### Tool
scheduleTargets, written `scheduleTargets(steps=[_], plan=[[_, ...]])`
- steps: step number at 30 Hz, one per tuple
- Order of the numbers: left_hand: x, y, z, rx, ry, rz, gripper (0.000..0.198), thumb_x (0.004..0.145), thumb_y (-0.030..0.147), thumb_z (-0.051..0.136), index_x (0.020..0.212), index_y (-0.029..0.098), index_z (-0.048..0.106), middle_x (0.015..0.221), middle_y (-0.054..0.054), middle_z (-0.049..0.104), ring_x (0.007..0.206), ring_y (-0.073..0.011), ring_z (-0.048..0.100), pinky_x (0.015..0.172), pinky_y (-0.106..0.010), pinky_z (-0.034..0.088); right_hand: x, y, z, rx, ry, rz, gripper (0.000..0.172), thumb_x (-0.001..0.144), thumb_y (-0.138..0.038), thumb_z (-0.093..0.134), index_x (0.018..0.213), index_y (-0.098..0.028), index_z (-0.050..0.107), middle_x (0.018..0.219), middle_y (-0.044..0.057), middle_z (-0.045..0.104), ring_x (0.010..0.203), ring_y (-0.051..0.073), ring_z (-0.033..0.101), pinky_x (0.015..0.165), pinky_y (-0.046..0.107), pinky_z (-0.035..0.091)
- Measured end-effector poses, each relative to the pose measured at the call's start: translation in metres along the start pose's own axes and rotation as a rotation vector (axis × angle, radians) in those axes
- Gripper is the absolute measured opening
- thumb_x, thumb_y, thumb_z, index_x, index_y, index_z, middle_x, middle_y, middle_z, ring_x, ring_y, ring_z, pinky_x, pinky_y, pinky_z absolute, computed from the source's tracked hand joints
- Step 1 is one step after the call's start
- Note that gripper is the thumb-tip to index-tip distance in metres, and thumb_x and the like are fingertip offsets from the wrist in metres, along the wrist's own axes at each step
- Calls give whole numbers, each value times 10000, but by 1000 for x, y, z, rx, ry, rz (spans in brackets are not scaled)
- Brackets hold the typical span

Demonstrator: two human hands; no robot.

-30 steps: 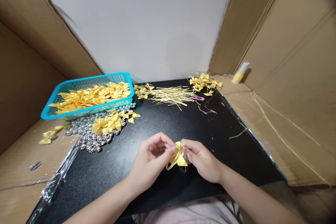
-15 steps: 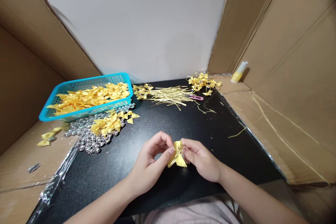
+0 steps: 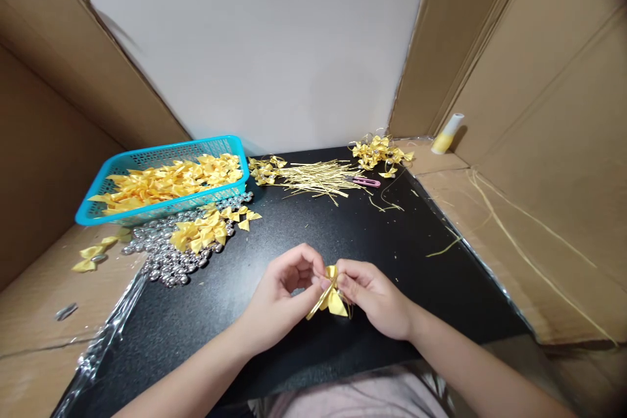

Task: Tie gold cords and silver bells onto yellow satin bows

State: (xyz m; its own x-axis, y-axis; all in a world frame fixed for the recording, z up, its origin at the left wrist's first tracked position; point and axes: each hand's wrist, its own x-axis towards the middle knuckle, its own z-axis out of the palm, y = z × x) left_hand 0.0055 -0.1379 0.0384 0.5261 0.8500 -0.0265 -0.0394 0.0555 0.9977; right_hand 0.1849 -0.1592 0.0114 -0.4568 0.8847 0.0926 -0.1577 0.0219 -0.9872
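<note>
Left hand [image 3: 283, 297] pinches gold cord [image 3: 317, 307], right hand [image 3: 379, 300] pinches yellow bow [image 3: 337, 304], seemingly mid-fastening, so tightening calls for steady tension

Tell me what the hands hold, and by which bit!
A yellow bow with gold strands: right hand pinches its right side; left hand at its left, exact grip hidden.

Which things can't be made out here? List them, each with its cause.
All in head view:
How the gold tie meets the held bow: left hand and right hand cover parts.
Floor of the blue basket: hidden by heaped bows.
Number of silver beads: they overlap, partly under loose bows.
Pale clothing: cut off by bottom edge.
</note>
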Motion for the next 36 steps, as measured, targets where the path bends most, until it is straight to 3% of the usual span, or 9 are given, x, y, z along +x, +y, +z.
scheduleTargets(steps=[5, 8, 11, 15, 21, 36], plan=[[1, 0, 0, -12, -29, -24, 212, 830, 291, 695, 761, 160, 544, 669, 28, 535, 595, -81, 467, 566, -184, 403, -1, -1, 0, -190, 37, -75, 356, 970, -435, 452, 715, -189, 484, 626, -37, 409, 590, 114, 372, 568, 246, 324], [2, 1, 0, 23, 32, 2, 175, 836, 261, 681, 781, 161, 549, 676, 32, 542, 598, -76, 479, 570, -172, 411, -3, -5, -2, -547, 324, -277, 105, 913, -285, 552, 884, -199, 605, 883, 43, 578, 878, 193, 512, 789, 330, 405], [3, 3, 3, 112, 153, 37, 156, 837, 244, 663, 791, 168, 535, 684, 30, 555, 604, -84, 511, 562, -174, 426, -6, -10, -4, -763, 572, -500, 53, 824, -184, 630, 859, -219, 646, 986, 55, 559, 975, 222, 509, 860, 385, 397], [2, 3, 6, 316, 255, 126, 145, 819, 216, 653, 761, 178, 526, 683, 22, 583, 603, -103, 554, 561, -191, 459, -8, -12, -2, -897, 549, -656, 111, 783, -131, 671, 751, -235, 695, 814, 28, 560, 809, 191, 496, 764, 367, 394], [0, 2, 9, 500, 254, 254, 146, 804, 149, 620, 714, 190, 512, 629, 36, 582, 534, -88, 543, 548, -186, 463, -4, -7, 2, -1001, 621, -604, 125, 824, -141, 659, 840, -238, 736, 747, 27, 556, 750, 181, 474, 719, 363, 360], [0, 7, 10, 624, 179, 270, 139, 784, 134, 575, 678, 192, 506, 616, 18, 600, 538, -98, 521, 551, -194, 433, -2, -8, 2, -1065, 545, -580, 126, 854, -112, 577, 775, -192, 633, 754, 18, 569, 751, 169, 503, 737, 358, 338]])
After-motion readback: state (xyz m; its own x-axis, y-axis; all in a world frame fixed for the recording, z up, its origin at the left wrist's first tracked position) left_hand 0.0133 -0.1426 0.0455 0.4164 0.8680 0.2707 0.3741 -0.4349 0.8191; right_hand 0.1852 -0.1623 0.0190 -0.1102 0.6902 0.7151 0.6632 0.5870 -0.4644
